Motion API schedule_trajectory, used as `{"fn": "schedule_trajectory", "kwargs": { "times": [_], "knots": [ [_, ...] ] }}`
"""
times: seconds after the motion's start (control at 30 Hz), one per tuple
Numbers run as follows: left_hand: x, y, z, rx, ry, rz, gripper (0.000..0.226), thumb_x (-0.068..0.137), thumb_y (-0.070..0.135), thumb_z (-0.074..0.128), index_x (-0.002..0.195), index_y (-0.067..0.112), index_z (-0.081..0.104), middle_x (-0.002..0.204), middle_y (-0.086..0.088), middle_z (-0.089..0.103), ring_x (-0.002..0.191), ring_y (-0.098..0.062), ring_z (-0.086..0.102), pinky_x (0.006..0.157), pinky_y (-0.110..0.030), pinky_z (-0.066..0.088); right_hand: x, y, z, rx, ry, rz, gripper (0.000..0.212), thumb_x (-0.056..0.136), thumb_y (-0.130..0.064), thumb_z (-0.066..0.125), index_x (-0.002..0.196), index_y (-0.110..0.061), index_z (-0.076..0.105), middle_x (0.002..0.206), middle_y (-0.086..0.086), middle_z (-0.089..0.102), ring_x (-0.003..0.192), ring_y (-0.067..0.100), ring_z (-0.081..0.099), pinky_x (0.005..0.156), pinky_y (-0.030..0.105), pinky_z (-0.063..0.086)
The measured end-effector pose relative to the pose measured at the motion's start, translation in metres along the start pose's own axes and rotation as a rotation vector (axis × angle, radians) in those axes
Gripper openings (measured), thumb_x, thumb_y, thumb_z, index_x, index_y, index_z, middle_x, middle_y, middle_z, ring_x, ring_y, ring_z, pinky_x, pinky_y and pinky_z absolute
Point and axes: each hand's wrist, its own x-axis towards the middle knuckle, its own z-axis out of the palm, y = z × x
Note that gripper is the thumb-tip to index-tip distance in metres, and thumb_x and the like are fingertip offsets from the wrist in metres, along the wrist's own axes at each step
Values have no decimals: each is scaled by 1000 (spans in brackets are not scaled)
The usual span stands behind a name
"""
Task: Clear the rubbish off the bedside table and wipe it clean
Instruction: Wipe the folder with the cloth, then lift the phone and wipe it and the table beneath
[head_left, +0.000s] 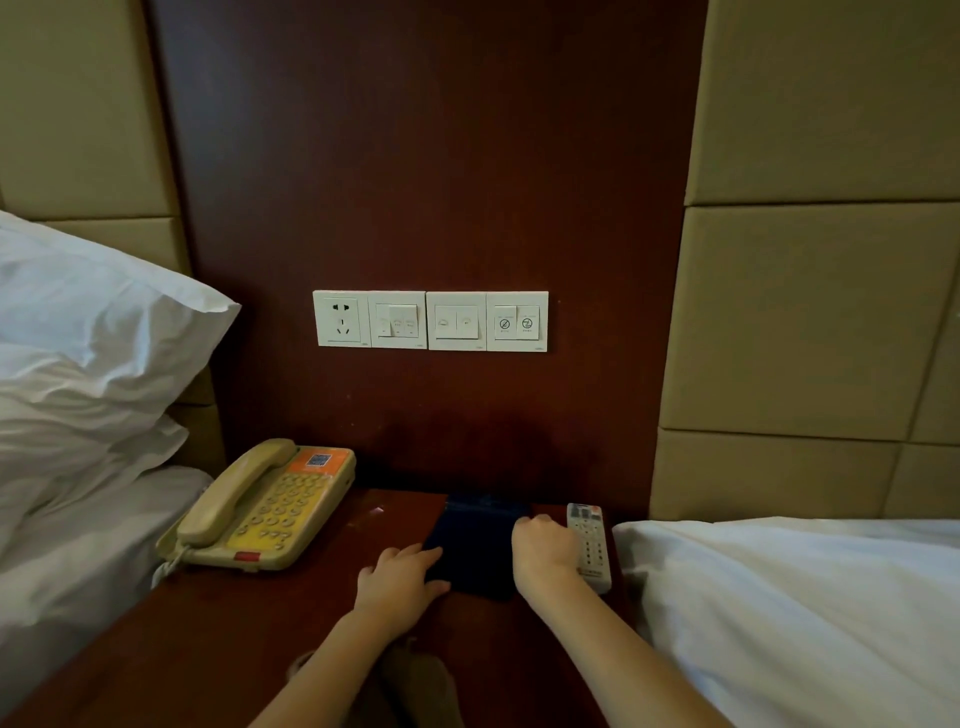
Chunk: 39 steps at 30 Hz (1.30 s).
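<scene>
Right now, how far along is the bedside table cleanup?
Done: no loose rubbish shows on the bedside table beside the phone and remote. In hand: left hand flat on a dark blue item, right hand curled at its edge. Left: wiping; I cannot tell if that item is the cloth.

Bench (260, 613): dark red-brown wood, smooth, slight sheen. Telephone (270, 509): yellowed beige plastic. Remote (589, 545): white plastic. Dark blue pad (478, 551): matt, cloth or leatherette unclear. Pillow (93, 312): white cloth, creased. Switch plates (430, 320): glossy white plastic. Wall panels (810, 312): tan, padded, matt.
</scene>
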Motion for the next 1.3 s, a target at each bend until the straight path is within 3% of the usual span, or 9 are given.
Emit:
{"fn": "schedule_trajectory", "kwargs": {
  "times": [0.23, 0.37, 0.73, 1.0, 1.2, 1.3],
  "knots": [
    [8, 18, 4, 24, -31, 54, 52, 97, 42, 42, 147, 36, 27, 156, 3, 22, 144, -20, 15, 114, -55, 7, 3, 8, -1, -154, -7, -1, 38, 91, -8, 58, 128, -8, 55, 129, 12, 47, 115, 27, 54, 86, 31, 48],
    [6, 29, 8, 46, -13, 63, 52, 99, 42, 39, 148, 34, 26, 157, 0, 21, 144, -21, 14, 114, -55, 5, 3, 19, 2, -244, 29, -14, 44, 85, -20, 63, 128, -15, 53, 130, 9, 47, 124, 30, 42, 103, 42, 33],
    [-9, 39, 9, 54, 14, 59, 52, 99, 43, 36, 148, 31, 25, 156, -2, 22, 144, -23, 14, 113, -56, 2, 1, 41, 6, -38, 84, -11, 42, 90, -29, 58, 129, -20, 48, 133, 7, 38, 125, 30, 36, 98, 44, 36],
    [-10, 38, 9, 11, 8, 59, 53, 98, 45, 38, 148, 33, 26, 156, 1, 24, 144, -22, 16, 114, -55, 4, 9, 70, -7, 103, 102, 4, 27, 98, -33, 43, 120, -22, 52, 123, 2, 48, 117, 25, 44, 100, 46, 35],
    [-24, 13, -13, -161, 157, 17, 55, 97, 41, 43, 148, 29, 26, 150, 6, 34, 142, -13, 24, 117, -49, 11, 0, 33, -9, 91, 215, -232, 24, 99, -32, 41, 111, -21, 58, 113, 0, 54, 109, 23, 51, 96, 43, 37],
    [-36, -18, -34, -122, 278, -34, 49, 97, 40, 44, 143, 29, 36, 146, 8, 40, 138, -12, 31, 116, -44, 20, -18, -15, -17, 247, 237, -414, 23, 100, -33, 39, 106, -20, 58, 104, -2, 56, 100, 20, 57, 83, 36, 41]
  ]
}}
